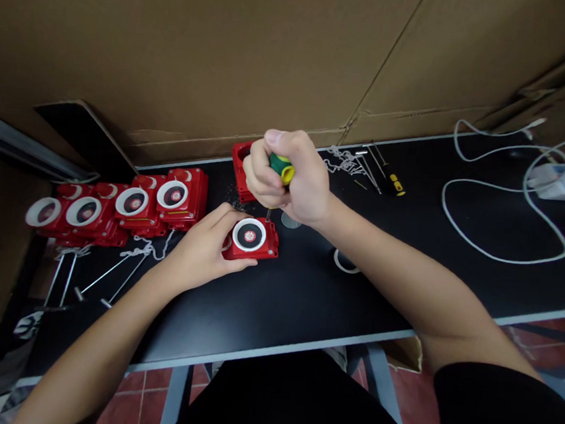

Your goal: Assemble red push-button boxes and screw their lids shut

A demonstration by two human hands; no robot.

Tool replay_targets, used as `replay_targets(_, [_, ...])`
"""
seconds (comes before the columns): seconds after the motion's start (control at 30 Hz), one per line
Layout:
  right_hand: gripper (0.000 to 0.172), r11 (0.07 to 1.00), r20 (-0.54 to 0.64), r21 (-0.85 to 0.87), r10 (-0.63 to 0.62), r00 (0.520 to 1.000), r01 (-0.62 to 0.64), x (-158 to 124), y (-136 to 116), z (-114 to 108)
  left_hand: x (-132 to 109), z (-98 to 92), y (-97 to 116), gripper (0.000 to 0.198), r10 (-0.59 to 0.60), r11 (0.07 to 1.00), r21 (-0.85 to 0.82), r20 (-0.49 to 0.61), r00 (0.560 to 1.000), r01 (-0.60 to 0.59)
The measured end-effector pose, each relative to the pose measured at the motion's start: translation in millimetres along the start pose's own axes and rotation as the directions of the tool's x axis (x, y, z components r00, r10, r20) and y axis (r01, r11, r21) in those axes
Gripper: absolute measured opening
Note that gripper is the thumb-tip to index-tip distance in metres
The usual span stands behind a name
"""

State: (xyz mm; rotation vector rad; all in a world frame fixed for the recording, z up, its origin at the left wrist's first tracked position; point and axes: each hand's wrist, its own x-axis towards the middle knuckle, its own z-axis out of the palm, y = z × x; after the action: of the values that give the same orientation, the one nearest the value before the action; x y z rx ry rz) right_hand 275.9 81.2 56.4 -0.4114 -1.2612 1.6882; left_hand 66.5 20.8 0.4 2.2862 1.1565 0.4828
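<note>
My left hand (205, 243) is closed around the left end of a red alarm box (272, 243), which lies face up on the black table. The box has a white ring (248, 252) around a dark round face with a red and white emblem. Above its right end, my right hand (306, 177) is wrapped around the green and yellow handle of a screwdriver (282, 169). The screwdriver's shaft points down, and its tip meets the box near the upper right corner. Just behind my right hand stands an open red housing (238, 180), partly hidden.
Several red alarm boxes (179, 195) stand at left, with corded metal hammers (106, 275) before them. Metal rods (372, 171), cords and a yellow-black handle (396, 184) lie at the back. A clear disc (290, 220), a white ring (344, 268) and a white cable (500, 261) lie rightward. Cardboard (257, 56) rises behind.
</note>
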Motion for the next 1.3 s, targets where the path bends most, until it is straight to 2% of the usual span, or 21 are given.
replay_targets(0.1, [0.073, 1.000, -0.051, 0.001, 0.024, 0.998, -0.024, 1.0, -4.1, -0.2, -0.2, -0.2, -0.4, 0.061, 0.030, 0.999, 0.019, 0.000, 1.000, -0.030])
replay_targets(0.23, [0.079, 0.997, -0.089, -0.049, 0.061, 0.994, -0.065, 3.5, -7.5, -3.0, -0.1, 0.2, -1.3, 0.064, 0.027, 0.999, 0.025, 0.008, 1.000, -0.027])
replay_targets(0.47, [0.068, 1.000, 0.086, -0.004, 0.031, 0.996, -0.031, 2.8, -8.7, -6.9, -0.2, -0.4, 1.6, 0.064, 0.009, 1.000, 0.014, 0.022, 1.000, -0.009])
replay_targets(0.57, [0.061, 1.000, 0.109, -0.006, 0.026, 0.994, -0.026, 1.1, -9.0, -6.9, -0.7, -0.8, 2.9, 0.064, -0.015, 1.000, 0.028, 0.031, 0.999, 0.014])
replay_targets(0.67, [0.062, 1.000, 0.052, -0.009, 0.017, 0.998, -0.017, 1.2, -7.8, -3.6, -0.6, -0.2, 2.0, 0.066, -0.013, 0.999, 0.041, 0.029, 1.000, 0.011])
replay_targets(0.73, [0.068, 1.000, -0.059, -0.002, -0.005, 0.998, 0.005, 2.6, -6.0, 0.8, -0.3, 0.5, 0.6, 0.067, 0.001, 0.999, 0.052, 0.023, 1.000, -0.002])
replay_targets(0.87, [0.074, 0.999, -0.259, -0.010, -0.033, 0.965, 0.032, 4.4, -4.7, 9.5, -0.2, 0.9, -0.9, 0.069, 0.024, 0.997, 0.078, 0.021, 0.999, -0.025])
replay_targets(0.9, [0.074, 0.998, -0.256, -0.050, -0.058, 0.965, 0.047, 3.7, -5.9, 10.5, -0.3, 0.7, -0.5, 0.070, 0.020, 0.996, 0.082, 0.025, 0.999, -0.022])
replay_targets(0.97, [0.073, 0.976, -0.177, -0.196, -0.127, 0.976, 0.092, 0.8, -11.5, 10.3, -0.4, -0.1, 0.8, 0.070, 0.003, 0.996, 0.085, 0.035, 0.999, -0.006])
replay_targets(1.07, [0.061, 0.848, 0.019, -0.512, -0.152, 0.988, 0.140, -5.5, -28.3, 7.7, -0.6, -1.2, 3.1, 0.070, -0.022, 0.996, 0.089, 0.048, 0.999, 0.017])
replay_targets(1.17, [0.055, 0.583, 0.199, -0.774, -0.146, 0.969, 0.247, -9.1, -49.7, 6.0, -0.5, -1.5, 4.1, 0.071, -0.031, 0.996, 0.090, 0.051, 0.998, 0.026])
replay_targets(1.23, [0.050, 0.390, 0.262, -0.874, -0.125, 0.957, 0.290, -9.7, -62.2, 4.8, -0.4, -1.3, 4.2, 0.071, -0.026, 0.996, 0.086, 0.048, 0.999, 0.022])
replay_targets(1.3, [0.041, 0.245, 0.287, -0.922, -0.089, 0.954, 0.301, -10.3, -72.1, 1.7, -0.4, -1.0, 4.1, 0.070, -0.009, 0.996, 0.085, 0.040, 0.999, 0.005])
